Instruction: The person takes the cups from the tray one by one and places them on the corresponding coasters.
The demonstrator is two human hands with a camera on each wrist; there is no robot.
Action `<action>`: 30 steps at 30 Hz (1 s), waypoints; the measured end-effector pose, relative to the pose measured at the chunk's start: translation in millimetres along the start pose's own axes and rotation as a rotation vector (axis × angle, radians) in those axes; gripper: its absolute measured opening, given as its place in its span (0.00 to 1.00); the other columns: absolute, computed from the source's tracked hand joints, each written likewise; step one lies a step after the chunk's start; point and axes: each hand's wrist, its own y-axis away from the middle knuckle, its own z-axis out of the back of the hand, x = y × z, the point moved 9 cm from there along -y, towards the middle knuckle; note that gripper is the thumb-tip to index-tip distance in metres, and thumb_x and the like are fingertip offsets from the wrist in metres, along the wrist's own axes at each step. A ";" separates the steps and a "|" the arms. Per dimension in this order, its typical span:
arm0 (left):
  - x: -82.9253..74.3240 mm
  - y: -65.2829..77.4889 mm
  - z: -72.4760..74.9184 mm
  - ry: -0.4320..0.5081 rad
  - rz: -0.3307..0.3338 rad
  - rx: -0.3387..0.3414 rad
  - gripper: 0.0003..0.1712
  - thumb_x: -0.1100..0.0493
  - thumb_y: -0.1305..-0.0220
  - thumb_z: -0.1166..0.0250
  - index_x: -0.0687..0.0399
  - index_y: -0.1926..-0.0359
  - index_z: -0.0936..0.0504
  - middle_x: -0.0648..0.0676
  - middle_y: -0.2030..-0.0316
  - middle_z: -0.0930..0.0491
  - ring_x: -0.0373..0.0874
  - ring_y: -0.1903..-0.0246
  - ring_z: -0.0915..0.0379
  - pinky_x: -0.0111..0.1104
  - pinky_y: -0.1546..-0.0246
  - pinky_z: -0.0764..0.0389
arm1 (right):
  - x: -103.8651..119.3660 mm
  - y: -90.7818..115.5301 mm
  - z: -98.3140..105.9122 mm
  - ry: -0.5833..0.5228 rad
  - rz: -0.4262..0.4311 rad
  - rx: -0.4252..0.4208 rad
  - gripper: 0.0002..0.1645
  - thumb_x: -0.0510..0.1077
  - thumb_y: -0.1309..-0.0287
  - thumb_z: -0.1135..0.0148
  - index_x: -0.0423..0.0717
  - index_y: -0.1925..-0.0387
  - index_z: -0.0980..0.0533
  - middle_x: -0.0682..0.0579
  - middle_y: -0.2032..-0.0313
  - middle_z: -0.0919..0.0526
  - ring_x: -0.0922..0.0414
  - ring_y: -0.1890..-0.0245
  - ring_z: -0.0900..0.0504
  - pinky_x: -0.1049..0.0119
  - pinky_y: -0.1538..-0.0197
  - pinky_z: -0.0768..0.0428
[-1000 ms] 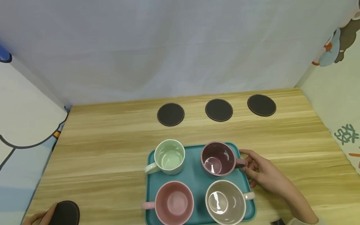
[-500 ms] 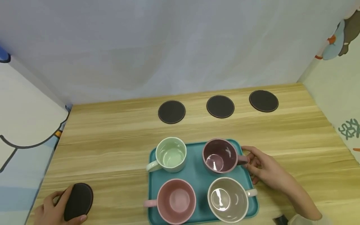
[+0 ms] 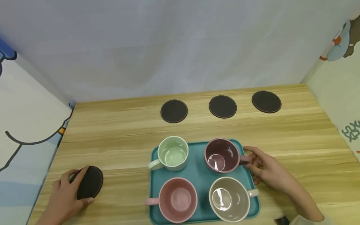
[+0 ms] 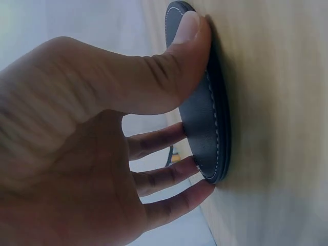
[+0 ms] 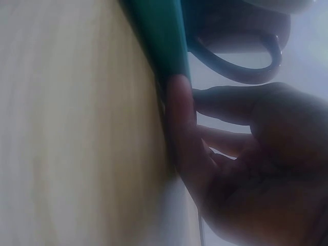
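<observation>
My left hand [image 3: 66, 193] grips a round black coaster [image 3: 91, 182] by its edges, thumb on the near side and fingers on the far side. In the left wrist view the coaster [image 4: 202, 120] has pale stitching, a layered-looking edge, and sits close over the wood. My right hand [image 3: 267, 168] holds the right edge of a teal tray [image 3: 197, 156], fingertips at its rim [image 5: 161, 36] just under a mug handle. On the tray stand a green mug [image 3: 172, 153], a purple mug [image 3: 222, 155], a pink mug [image 3: 178, 200] and a beige mug [image 3: 229, 199].
Along the back of the wooden table [image 3: 121, 125] lie a left coaster [image 3: 174, 111], a middle coaster [image 3: 222, 106] and a right coaster [image 3: 266, 102]. A pale cloth wall [image 3: 180, 47] rises behind them. Printed panels border both sides.
My left hand has come in from the lower left corner, carrying the black coaster up and to the right. My right hand has stayed at the tray's edge; the mugs have not moved.
</observation>
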 end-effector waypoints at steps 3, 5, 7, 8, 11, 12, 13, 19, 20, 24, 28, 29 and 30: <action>-7.8 -8.9 6.0 0.007 -0.027 -0.014 0.67 0.49 0.50 0.17 0.58 0.19 0.48 0.82 0.32 0.47 0.89 0.45 0.46 0.75 0.52 0.33 | -0.5 0.3 -0.3 -0.001 0.002 -0.001 0.36 0.32 0.29 0.41 0.40 0.24 0.39 0.40 0.56 0.22 0.61 0.72 0.20 0.62 0.74 0.14; -12.1 -14.7 9.5 -0.002 -0.046 -0.019 0.67 0.48 0.49 0.17 0.58 0.18 0.48 0.82 0.32 0.47 0.89 0.45 0.45 0.75 0.52 0.32 | -0.1 0.4 -0.5 0.002 0.008 -0.001 0.36 0.31 0.30 0.41 0.40 0.24 0.38 0.39 0.56 0.22 0.62 0.73 0.20 0.61 0.74 0.14; -17.4 -21.6 13.1 -0.007 -0.060 -0.020 0.66 0.49 0.49 0.17 0.59 0.19 0.48 0.82 0.32 0.47 0.89 0.45 0.45 0.75 0.52 0.32 | 0.4 0.4 -0.5 0.003 0.012 -0.002 0.36 0.30 0.30 0.41 0.39 0.24 0.38 0.39 0.56 0.22 0.62 0.73 0.20 0.61 0.74 0.14; -19.9 -24.9 14.4 -0.011 -0.065 -0.017 0.66 0.49 0.48 0.17 0.59 0.19 0.48 0.82 0.32 0.47 0.89 0.45 0.44 0.75 0.53 0.31 | 0.6 0.4 -0.4 0.004 0.013 -0.002 0.36 0.30 0.30 0.41 0.39 0.24 0.38 0.39 0.56 0.22 0.62 0.73 0.20 0.61 0.74 0.14; -28.3 -35.5 18.6 -0.011 -0.087 -0.017 0.65 0.49 0.47 0.18 0.59 0.19 0.48 0.82 0.32 0.47 0.89 0.43 0.46 0.75 0.53 0.30 | 0.9 0.8 0.2 0.004 0.013 -0.002 0.36 0.30 0.30 0.41 0.39 0.24 0.38 0.39 0.55 0.23 0.62 0.72 0.20 0.61 0.74 0.14; -31.7 -39.2 20.4 -0.012 -0.096 -0.021 0.64 0.50 0.47 0.18 0.60 0.19 0.48 0.81 0.32 0.47 0.89 0.43 0.46 0.75 0.53 0.30 | 0.9 0.9 0.5 0.004 0.013 -0.002 0.36 0.30 0.30 0.41 0.39 0.24 0.38 0.38 0.55 0.23 0.62 0.72 0.20 0.61 0.74 0.14; -35.0 -42.6 22.0 -0.014 -0.106 -0.026 0.63 0.50 0.46 0.18 0.60 0.19 0.47 0.81 0.32 0.47 0.89 0.43 0.46 0.75 0.53 0.30 | 0.9 1.0 0.7 0.004 0.012 -0.002 0.35 0.30 0.30 0.42 0.39 0.24 0.38 0.38 0.55 0.23 0.62 0.72 0.20 0.61 0.74 0.14; -52.0 -63.3 31.5 -0.019 -0.153 -0.048 0.59 0.52 0.45 0.20 0.63 0.22 0.44 0.81 0.31 0.46 0.89 0.40 0.46 0.75 0.56 0.28 | 1.2 1.2 1.1 0.009 0.014 -0.006 0.35 0.30 0.30 0.42 0.38 0.25 0.38 0.38 0.56 0.22 0.62 0.73 0.20 0.61 0.74 0.14; -54.3 -67.1 32.6 -0.016 -0.154 -0.044 0.58 0.52 0.45 0.20 0.63 0.21 0.44 0.81 0.31 0.46 0.88 0.39 0.47 0.75 0.56 0.28 | 1.2 1.1 1.1 0.009 0.014 -0.007 0.35 0.30 0.30 0.42 0.38 0.25 0.38 0.39 0.56 0.22 0.62 0.73 0.20 0.61 0.74 0.14; -64.5 -82.4 36.9 -0.008 -0.155 -0.027 0.57 0.53 0.42 0.22 0.63 0.21 0.45 0.81 0.30 0.48 0.89 0.37 0.48 0.75 0.53 0.29 | 0.6 1.0 0.8 0.006 0.011 -0.008 0.35 0.30 0.30 0.41 0.38 0.25 0.38 0.38 0.56 0.22 0.62 0.73 0.20 0.61 0.75 0.14; -75.2 -95.7 40.5 -0.014 -0.156 -0.006 0.57 0.52 0.39 0.24 0.65 0.20 0.47 0.81 0.29 0.49 0.88 0.37 0.48 0.75 0.49 0.30 | 0.1 0.8 0.5 0.005 0.015 -0.007 0.35 0.30 0.30 0.41 0.38 0.25 0.38 0.38 0.56 0.23 0.62 0.73 0.20 0.61 0.75 0.14; -77.8 -98.8 41.6 -0.017 -0.158 -0.003 0.57 0.52 0.39 0.24 0.65 0.20 0.47 0.81 0.29 0.49 0.88 0.37 0.48 0.74 0.49 0.30 | 0.1 0.7 0.4 0.007 0.017 -0.007 0.35 0.30 0.30 0.42 0.38 0.25 0.38 0.38 0.56 0.23 0.62 0.73 0.20 0.61 0.75 0.14; -80.4 -101.9 42.7 -0.018 -0.163 -0.002 0.57 0.52 0.39 0.25 0.65 0.19 0.47 0.82 0.29 0.49 0.88 0.38 0.47 0.74 0.48 0.31 | 0.0 0.6 0.5 0.008 0.019 -0.009 0.35 0.30 0.30 0.41 0.37 0.25 0.38 0.38 0.56 0.23 0.62 0.73 0.20 0.61 0.75 0.14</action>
